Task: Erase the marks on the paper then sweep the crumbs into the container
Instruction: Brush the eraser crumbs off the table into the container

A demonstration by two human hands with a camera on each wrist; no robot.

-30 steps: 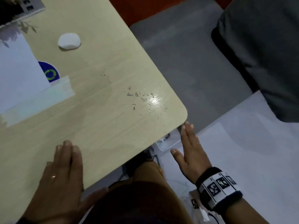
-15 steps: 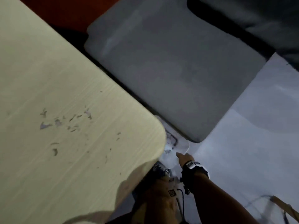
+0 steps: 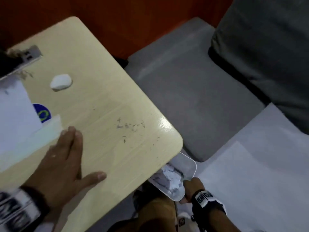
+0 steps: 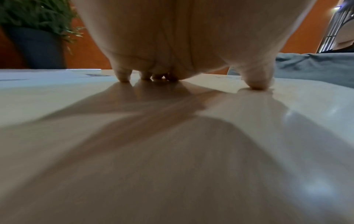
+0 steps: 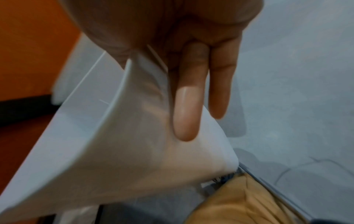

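With the right hand [image 3: 190, 190] gripping the container [image 3: 182, 173] under the table [image 3: 100, 81] edge, the flat, empty left hand [image 3: 61, 164] best swept the crumbs [image 3: 130, 128] slowly toward it.

You are looking at one table [image 3: 93, 67], one eraser [image 3: 61, 82], one paper sheet [image 3: 15, 106], one container [image 3: 189, 166], two hands, and roughly a dozen blurred crumbs [image 3: 130, 127].
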